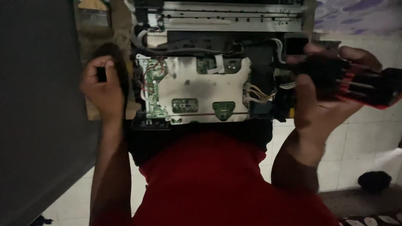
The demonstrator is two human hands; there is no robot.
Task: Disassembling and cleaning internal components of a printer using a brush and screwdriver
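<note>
The person is sitting over an opened printer chassis (209, 90), its covers off, lying across the lap above a red shirt (217, 184), with a white tiled floor (368, 138) showing to the right and a dark panel (37, 104) filling the left side. A bare metal shield plate (201, 94) is taking up the middle of the machine, green circuit boards (153, 90) are sitting along its left edge and lower margin, and a long metal rail (234, 16) is running across the far side. The right hand (322, 96) is curling around a black and red tool handle (360, 86), probably a screwdriver, fingers wrapped over it and thumb underneath, with its working end pointing toward the right end of the chassis near a bundle of pale wires (261, 94); the tip itself is lost in shadow. The left hand (102, 86) is closing in a loose fist at the machine's left edge, pinching something small and dark that I cannot make out. To my eye, the light is too poor for fine work here, so bracing the chassis firmly with the left hand, keeping the tool straight on its fastener, and steering clear of those loose wires is looking like the careful way.
</note>
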